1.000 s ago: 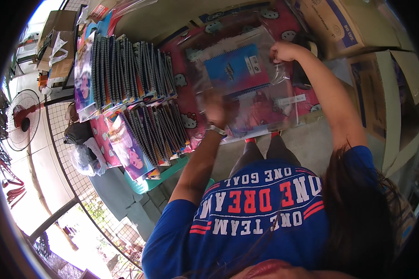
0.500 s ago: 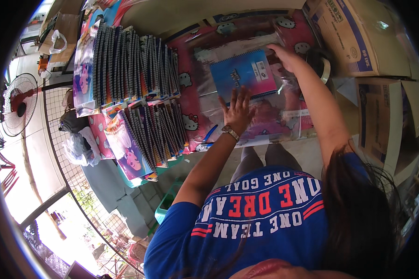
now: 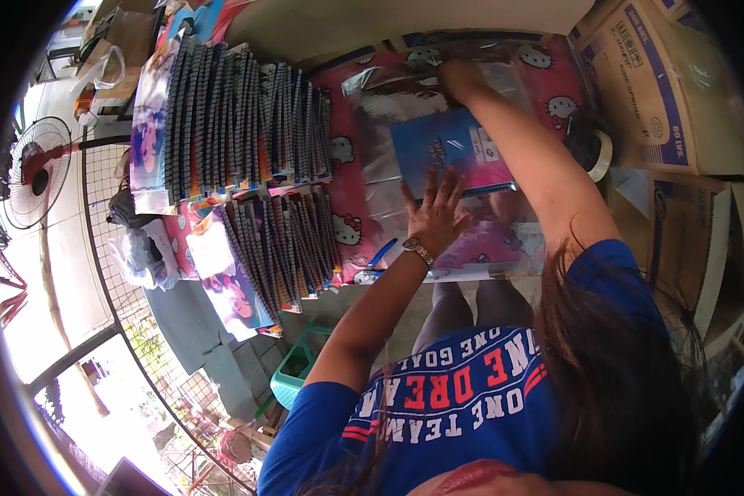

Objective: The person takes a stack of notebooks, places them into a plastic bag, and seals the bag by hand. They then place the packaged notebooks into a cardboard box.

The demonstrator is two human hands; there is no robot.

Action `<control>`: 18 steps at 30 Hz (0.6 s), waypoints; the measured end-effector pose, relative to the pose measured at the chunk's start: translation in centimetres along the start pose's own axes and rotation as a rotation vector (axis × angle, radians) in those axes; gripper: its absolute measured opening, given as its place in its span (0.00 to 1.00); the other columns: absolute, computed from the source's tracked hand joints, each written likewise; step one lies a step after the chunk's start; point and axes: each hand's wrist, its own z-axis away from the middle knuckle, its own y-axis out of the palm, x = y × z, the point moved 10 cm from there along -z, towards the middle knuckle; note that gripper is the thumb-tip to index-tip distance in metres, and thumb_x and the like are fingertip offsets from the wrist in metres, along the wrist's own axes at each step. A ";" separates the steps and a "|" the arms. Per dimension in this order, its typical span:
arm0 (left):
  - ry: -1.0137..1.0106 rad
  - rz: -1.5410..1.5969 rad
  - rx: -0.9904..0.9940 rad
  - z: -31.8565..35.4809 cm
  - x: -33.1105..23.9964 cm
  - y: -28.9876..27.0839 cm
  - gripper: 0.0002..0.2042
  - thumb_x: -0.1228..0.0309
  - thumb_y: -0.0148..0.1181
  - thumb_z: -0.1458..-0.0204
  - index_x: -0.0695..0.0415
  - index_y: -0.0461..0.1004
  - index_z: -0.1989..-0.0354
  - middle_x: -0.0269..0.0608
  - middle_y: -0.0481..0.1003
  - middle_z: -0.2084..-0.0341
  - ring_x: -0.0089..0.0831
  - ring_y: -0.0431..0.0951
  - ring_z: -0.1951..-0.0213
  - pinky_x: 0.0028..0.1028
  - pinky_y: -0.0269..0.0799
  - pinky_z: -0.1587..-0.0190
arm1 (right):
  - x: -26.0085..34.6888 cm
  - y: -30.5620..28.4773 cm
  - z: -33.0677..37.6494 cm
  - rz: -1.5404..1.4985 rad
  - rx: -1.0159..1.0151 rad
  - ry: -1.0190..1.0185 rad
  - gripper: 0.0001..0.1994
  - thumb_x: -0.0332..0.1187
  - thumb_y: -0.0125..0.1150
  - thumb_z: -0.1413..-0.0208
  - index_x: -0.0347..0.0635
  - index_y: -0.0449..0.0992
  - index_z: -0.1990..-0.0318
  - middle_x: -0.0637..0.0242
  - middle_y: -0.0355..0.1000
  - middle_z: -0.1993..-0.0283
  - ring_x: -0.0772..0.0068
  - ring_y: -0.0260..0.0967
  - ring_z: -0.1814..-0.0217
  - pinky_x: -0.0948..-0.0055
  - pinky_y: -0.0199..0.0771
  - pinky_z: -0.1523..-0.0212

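A blue-and-pink spiral notebook point(image 3: 422, 149) lies on clear plastic sheeting point(image 3: 368, 182), with another spiral edge visible beneath its near side. My left hand point(image 3: 440, 211) rests palm down at the notebook's near edge, fingers spread. Beyond the notebook, my right hand point(image 3: 461, 81) is curled at the far part of the plastic, which wrinkles beside it. That hand's fingertips are shaded and partly hidden. Near my left wrist, a blue-handled hand tool point(image 3: 380, 252) lies by the table's front edge.
Two rows of stacked spiral notebooks point(image 3: 240, 116) stand to the left. At the right are a roll of tape point(image 3: 602, 157) and cardboard boxes point(image 3: 661, 83). A pink patterned cover point(image 3: 546, 62) lies under the plastic. A green crate point(image 3: 293, 384) sits below; a fan point(image 3: 37, 174) stands far left.
My right hand has moved from the notebook's right side to beyond its far edge, and its fingers have curled. My left hand stays spread at the near edge. The whole view has shifted slightly.
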 end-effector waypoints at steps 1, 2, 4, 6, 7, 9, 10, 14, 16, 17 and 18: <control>0.001 0.018 -0.015 -0.1 0.1 0.0 0.41 0.45 0.53 0.48 0.41 0.42 0.29 0.32 0.40 0.29 0.40 0.37 0.28 0.71 0.28 0.38 | 0.5 -0.2 -0.3 0.053 -0.019 -0.014 0.15 0.29 0.51 0.49 0.45 0.79 0.55 0.49 0.74 0.54 0.50 0.73 0.50 0.56 0.72 0.49; 0.002 0.042 -0.031 -0.1 0.1 -0.1 0.41 0.45 0.53 0.48 0.41 0.42 0.29 0.32 0.41 0.29 0.40 0.38 0.28 0.71 0.28 0.38 | 1.0 -0.7 -0.4 0.111 -0.035 -0.030 0.15 0.28 0.52 0.50 0.45 0.79 0.55 0.49 0.75 0.55 0.51 0.74 0.52 0.57 0.73 0.49; -0.016 0.061 -0.043 0.3 0.5 -0.2 0.40 0.45 0.53 0.48 0.41 0.43 0.29 0.32 0.41 0.29 0.40 0.38 0.28 0.71 0.28 0.38 | 2.1 -1.0 -0.5 0.120 0.012 -0.096 0.15 0.27 0.52 0.51 0.44 0.79 0.56 0.48 0.74 0.53 0.51 0.73 0.50 0.57 0.72 0.49; -0.012 0.085 -0.066 0.1 0.4 -0.6 0.38 0.46 0.53 0.48 0.41 0.45 0.30 0.32 0.43 0.29 0.40 0.40 0.29 0.72 0.28 0.39 | 1.8 -1.0 -0.7 0.116 0.011 -0.122 0.15 0.28 0.53 0.51 0.42 0.79 0.56 0.48 0.73 0.51 0.50 0.71 0.48 0.57 0.71 0.47; -0.011 0.102 -0.078 0.1 0.3 -0.9 0.37 0.47 0.53 0.47 0.41 0.47 0.30 0.33 0.45 0.30 0.41 0.42 0.29 0.72 0.28 0.39 | 1.9 -1.0 -0.7 0.105 -0.008 -0.125 0.14 0.28 0.54 0.50 0.41 0.79 0.55 0.48 0.72 0.50 0.48 0.70 0.46 0.57 0.70 0.46; 0.026 0.077 -0.132 -0.1 0.0 -1.6 0.33 0.50 0.52 0.46 0.43 0.52 0.32 0.35 0.49 0.31 0.42 0.47 0.31 0.71 0.30 0.39 | 1.3 -0.9 -0.8 0.155 -0.070 -0.139 0.14 0.30 0.56 0.50 0.40 0.78 0.55 0.48 0.72 0.50 0.48 0.69 0.44 0.57 0.69 0.45; 0.060 0.040 -0.178 -0.4 -0.2 -1.9 0.31 0.52 0.52 0.46 0.45 0.55 0.34 0.36 0.52 0.33 0.42 0.51 0.33 0.70 0.33 0.38 | 0.9 -1.1 -0.8 0.223 -0.112 -0.150 0.14 0.32 0.57 0.50 0.40 0.78 0.56 0.49 0.72 0.51 0.49 0.69 0.45 0.58 0.69 0.45; 0.077 0.177 -0.227 -1.9 1.9 -1.9 0.21 0.62 0.51 0.45 0.54 0.66 0.43 0.40 0.61 0.40 0.42 0.64 0.41 0.65 0.45 0.40 | 6.4 -7.5 3.0 0.090 -0.171 -0.355 0.15 0.37 0.59 0.50 0.42 0.78 0.56 0.52 0.74 0.55 0.52 0.70 0.47 0.58 0.68 0.45; 0.033 0.126 -0.284 -3.7 3.1 -1.5 0.23 0.64 0.57 0.50 0.52 0.65 0.43 0.40 0.63 0.41 0.45 0.65 0.43 0.61 0.47 0.38 | 6.4 -7.8 4.5 0.003 0.185 -0.327 0.19 0.38 0.60 0.52 0.45 0.73 0.52 0.56 0.75 0.59 0.53 0.72 0.51 0.53 0.66 0.45; 0.010 0.102 -0.312 -4.6 3.6 -1.5 0.24 0.65 0.59 0.52 0.51 0.65 0.44 0.41 0.64 0.42 0.47 0.65 0.44 0.58 0.48 0.38 | 6.9 -8.6 6.5 0.020 0.264 -0.337 0.21 0.37 0.61 0.53 0.46 0.72 0.50 0.57 0.76 0.59 0.53 0.72 0.52 0.51 0.66 0.46; -0.031 0.141 -0.453 -5.2 4.4 -3.1 0.25 0.65 0.60 0.53 0.51 0.66 0.44 0.40 0.65 0.43 0.47 0.65 0.44 0.60 0.48 0.38 | 7.1 -8.7 8.6 0.032 0.342 -0.343 0.22 0.37 0.61 0.54 0.46 0.70 0.48 0.57 0.76 0.60 0.53 0.73 0.53 0.49 0.66 0.47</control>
